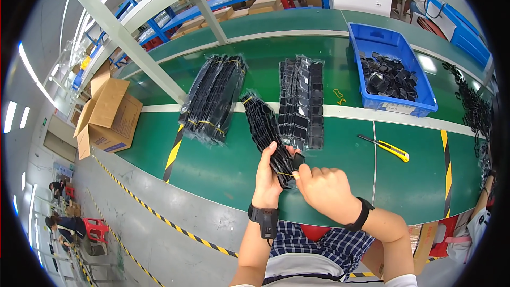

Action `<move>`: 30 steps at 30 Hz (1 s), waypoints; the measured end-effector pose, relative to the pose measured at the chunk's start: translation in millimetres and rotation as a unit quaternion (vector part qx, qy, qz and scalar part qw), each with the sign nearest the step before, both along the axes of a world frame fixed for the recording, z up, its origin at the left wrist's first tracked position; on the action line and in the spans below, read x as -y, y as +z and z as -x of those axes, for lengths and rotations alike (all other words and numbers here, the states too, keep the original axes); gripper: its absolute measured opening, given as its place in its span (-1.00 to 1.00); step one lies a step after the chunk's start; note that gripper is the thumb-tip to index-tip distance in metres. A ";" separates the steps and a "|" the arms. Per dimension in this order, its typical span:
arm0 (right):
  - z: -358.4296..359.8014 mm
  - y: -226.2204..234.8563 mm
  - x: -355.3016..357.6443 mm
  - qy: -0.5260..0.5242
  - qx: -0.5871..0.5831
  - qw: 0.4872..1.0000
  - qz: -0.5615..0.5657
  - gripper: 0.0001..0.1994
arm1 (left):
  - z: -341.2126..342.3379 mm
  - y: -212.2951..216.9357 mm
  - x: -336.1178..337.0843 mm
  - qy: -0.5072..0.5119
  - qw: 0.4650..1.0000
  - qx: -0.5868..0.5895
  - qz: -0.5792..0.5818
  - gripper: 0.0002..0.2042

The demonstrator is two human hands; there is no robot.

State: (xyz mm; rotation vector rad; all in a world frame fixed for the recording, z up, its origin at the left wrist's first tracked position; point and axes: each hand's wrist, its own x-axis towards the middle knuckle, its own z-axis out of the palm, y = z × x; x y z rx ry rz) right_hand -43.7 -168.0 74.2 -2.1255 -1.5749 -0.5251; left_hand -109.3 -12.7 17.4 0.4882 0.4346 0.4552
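Observation:
My left hand (268, 175) is wrapped round a long bundle of black segmented strips (261, 122), tilted over the near edge of the green bench. A yellow rubber band circles the bundle's far end. At the near end my right hand (326, 188) is closed, its thumb and fingertips pinching a second yellow rubber band (286, 174) that crosses the strips. A small black square piece stands up by those fingertips. Just beyond my hands lie flat rows of black segmented strips (302, 101) in clear plastic. Left of them is a bagged stack of banded black strips (212, 98).
A blue bin (398, 107) of loose black pieces stands at the back right. A yellow utility knife (392, 150) and loose yellow rubber bands (339, 95) lie on the bench. Black chain-like strips (467, 95) hang at far right; an open cardboard box (111, 114) is at left.

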 end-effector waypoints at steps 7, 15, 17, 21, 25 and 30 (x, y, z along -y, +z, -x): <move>32.1 -21.7 3.2 -0.041 0.064 0.995 0.064 -0.69 | -4.1 1.5 3.3 0.032 0.998 -0.042 0.040 -0.72; 46.4 -17.3 10.4 0.087 0.081 0.993 0.017 -0.71 | -7.6 -3.0 1.8 0.044 0.997 -0.058 0.026 -0.73; 43.3 -11.5 11.3 0.090 0.052 0.994 0.034 -0.71 | -7.3 -2.2 0.9 0.044 0.997 -0.055 0.030 -0.73; 14.8 14.2 16.2 0.081 -0.043 0.994 0.063 -0.74 | -3.3 -3.8 -3.7 0.025 0.997 -0.060 0.028 -0.72; -46.8 38.9 18.0 0.051 -0.114 0.992 -0.022 -0.85 | 26.8 -1.6 -17.1 0.004 0.994 -0.106 -0.040 -0.69; -134.7 26.3 10.3 -0.128 -0.297 0.946 0.028 -0.87 | 56.9 -13.4 -48.4 -0.063 0.974 -0.182 -0.118 -0.60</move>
